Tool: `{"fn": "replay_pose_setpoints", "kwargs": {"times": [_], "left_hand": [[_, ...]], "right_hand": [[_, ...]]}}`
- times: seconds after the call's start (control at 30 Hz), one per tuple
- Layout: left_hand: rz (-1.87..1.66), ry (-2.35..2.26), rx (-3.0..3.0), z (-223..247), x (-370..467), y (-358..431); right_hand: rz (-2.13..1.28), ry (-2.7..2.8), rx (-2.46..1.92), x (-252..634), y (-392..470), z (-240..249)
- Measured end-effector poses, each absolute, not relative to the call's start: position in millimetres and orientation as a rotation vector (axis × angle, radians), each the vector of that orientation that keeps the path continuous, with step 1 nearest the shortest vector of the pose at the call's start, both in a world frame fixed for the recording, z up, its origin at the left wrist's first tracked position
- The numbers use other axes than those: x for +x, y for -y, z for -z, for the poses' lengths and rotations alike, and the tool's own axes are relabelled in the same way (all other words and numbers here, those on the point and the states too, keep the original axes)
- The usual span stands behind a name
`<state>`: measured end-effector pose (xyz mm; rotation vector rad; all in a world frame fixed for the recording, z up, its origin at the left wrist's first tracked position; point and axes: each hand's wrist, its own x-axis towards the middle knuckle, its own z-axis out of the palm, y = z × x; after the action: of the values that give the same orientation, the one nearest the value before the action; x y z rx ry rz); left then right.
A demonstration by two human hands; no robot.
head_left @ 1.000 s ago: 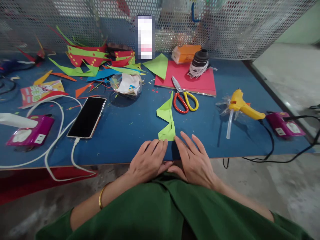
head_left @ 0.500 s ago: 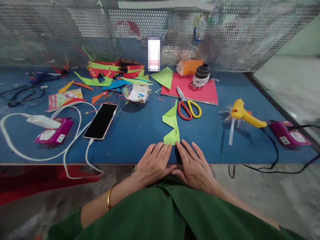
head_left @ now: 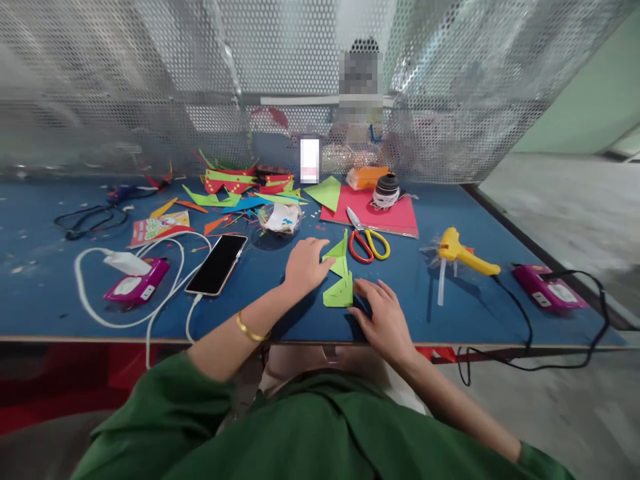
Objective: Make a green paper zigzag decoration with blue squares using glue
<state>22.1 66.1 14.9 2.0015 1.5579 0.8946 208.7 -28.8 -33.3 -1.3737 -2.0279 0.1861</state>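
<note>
A cut, folded light-green paper piece [head_left: 339, 293] with notched edges lies near the front of the blue table [head_left: 280, 300]. My left hand [head_left: 306, 268] is at its upper left, thumb and forefinger spread, the thumb tip close to the paper's notch. On the other side, my right hand [head_left: 384, 319] rests with thumb and fingers apart along the paper's right edge; whether it presses on the paper I cannot tell. Just beyond the paper lie scissors [head_left: 371, 245] with one red and one yellow handle loop.
A phone [head_left: 218, 264] on a white cable lies left, near a purple power socket [head_left: 137, 281]. To the right are a yellow glue gun [head_left: 465, 252] and another purple socket [head_left: 547, 288]. Behind are red card [head_left: 345, 215], a bowl [head_left: 281, 220] and red-green paper masks [head_left: 227, 180].
My hands have moved forward and apart from the paper's near edge to its two sides. The left hand has risen farthest. The camera view has tilted up.
</note>
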Motion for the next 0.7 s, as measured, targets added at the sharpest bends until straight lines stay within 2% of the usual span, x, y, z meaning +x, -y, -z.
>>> {"fn": "replay_pose_setpoints", "kwargs": {"times": [0.23,0.4,0.47,0.53,0.7], "left_hand": [[-0.948,-1.377,1.674,-4,40,-113],[-1.058,-1.152,1.196,-13,35,-115],[-1.065,-1.05,0.986,-19,30,-116],[-1.046,-0.955,0.798,-24,25,-116],[-1.017,-0.758,0.431,-29,12,-116]], "right_hand": [[-0.175,1.956,-1.311,200,26,29],[-0.101,1.927,-0.923,195,7,-10],[-0.116,1.794,-0.917,193,-10,-27],[-0.239,1.595,-0.967,191,-31,-39],[-0.98,1.203,-0.765,188,-72,-50]]}}
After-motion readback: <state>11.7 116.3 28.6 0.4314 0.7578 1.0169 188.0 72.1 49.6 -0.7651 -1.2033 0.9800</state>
